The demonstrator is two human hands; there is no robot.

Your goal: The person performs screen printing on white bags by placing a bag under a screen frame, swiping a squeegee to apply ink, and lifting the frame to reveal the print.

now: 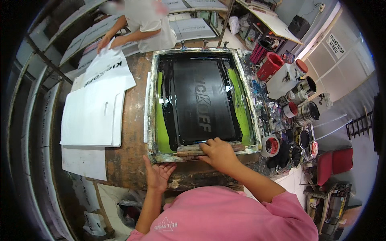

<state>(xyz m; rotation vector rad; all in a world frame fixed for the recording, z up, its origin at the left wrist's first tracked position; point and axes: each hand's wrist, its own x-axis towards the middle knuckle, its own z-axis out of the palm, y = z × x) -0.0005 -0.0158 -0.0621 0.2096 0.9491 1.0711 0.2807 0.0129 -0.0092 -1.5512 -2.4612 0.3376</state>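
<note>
A screen-printing frame lies on the wooden table before me. Glossy black ink covers most of its mesh, with green strips showing along both sides and faint block lettering in the middle. Across the near end rests a squeegee with a worn wooden handle. My right hand is closed over the squeegee's right part. At the frame's near left corner, my left hand is turned palm up, thumb and fingers apart, fingertips at the lower edge of the rim. Nothing shows in that palm.
Left of the frame lies a stack of white sheets. Behind it another person handles a printed sheet. Ink tubs, a white jug and a tape roll crowd the right side. Drying racks stand at far left.
</note>
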